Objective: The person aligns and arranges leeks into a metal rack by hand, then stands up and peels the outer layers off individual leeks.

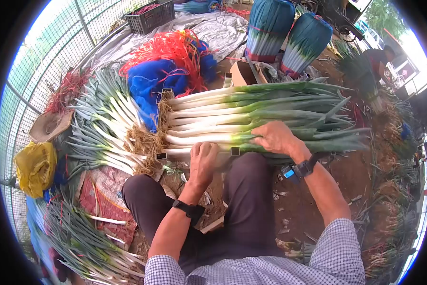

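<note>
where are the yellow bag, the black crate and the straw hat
yellow bag [36, 169], head view, middle of its crumpled side
black crate [152, 20], head view, its near side wall
straw hat [50, 126], head view, its crown

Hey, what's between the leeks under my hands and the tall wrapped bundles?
In the head view, an open brown box, with crumpled sheeting beside it, lies between the leeks and bundles.
</note>
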### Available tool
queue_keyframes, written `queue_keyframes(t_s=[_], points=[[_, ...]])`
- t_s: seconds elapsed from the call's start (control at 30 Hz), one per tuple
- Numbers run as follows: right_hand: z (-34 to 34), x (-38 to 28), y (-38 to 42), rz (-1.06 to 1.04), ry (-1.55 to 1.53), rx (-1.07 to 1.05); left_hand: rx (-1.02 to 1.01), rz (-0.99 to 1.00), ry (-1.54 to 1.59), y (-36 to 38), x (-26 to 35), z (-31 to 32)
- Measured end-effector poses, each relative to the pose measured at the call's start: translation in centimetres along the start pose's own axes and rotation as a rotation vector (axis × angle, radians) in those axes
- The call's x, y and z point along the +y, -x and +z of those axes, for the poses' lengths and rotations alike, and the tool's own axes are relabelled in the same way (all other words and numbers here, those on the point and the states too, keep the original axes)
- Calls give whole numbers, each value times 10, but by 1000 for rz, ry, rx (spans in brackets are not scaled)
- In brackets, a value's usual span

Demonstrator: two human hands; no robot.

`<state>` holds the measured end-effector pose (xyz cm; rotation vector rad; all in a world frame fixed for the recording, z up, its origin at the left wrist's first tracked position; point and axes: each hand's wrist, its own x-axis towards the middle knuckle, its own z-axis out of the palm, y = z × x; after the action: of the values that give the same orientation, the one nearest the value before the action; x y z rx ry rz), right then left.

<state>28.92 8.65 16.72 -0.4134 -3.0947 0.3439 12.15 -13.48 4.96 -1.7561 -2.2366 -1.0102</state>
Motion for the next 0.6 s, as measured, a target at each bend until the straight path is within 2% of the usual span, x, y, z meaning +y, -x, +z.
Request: queue_keyframes(t_s=[0.1, 0.2, 0.27, 0.33, 0.4, 0.43, 0.47, 0.53, 0.6], points=[[6, 0, 6, 6, -25, 2, 146, -49, 146, 0, 2, -7], [14, 0, 5, -16, 21, 30, 190, -12, -4, -29, -2, -26], [14, 0, 3, -24, 52, 32, 47, -33, -3, -35, -27, -17], [10, -7, 3, -55, 102, 26, -165, -43, 11, -31, -72, 28], [-3, -2, 18, -43, 176, 36, 0, -115, 137, -27, -73, 35], [-6, -5, 25, -48, 197, 51, -31, 13, 86, -21, -78, 40], [-5, -13, 24, -78, 199, 72, -62, -149, 137, -20, -70, 29], [-2, -7, 34, -82, 230, 126, -81, -96, 32, -18, -68, 18], [-17, -13, 37, -79, 283, 80, -142, -160, 22, -24, -66, -6]])
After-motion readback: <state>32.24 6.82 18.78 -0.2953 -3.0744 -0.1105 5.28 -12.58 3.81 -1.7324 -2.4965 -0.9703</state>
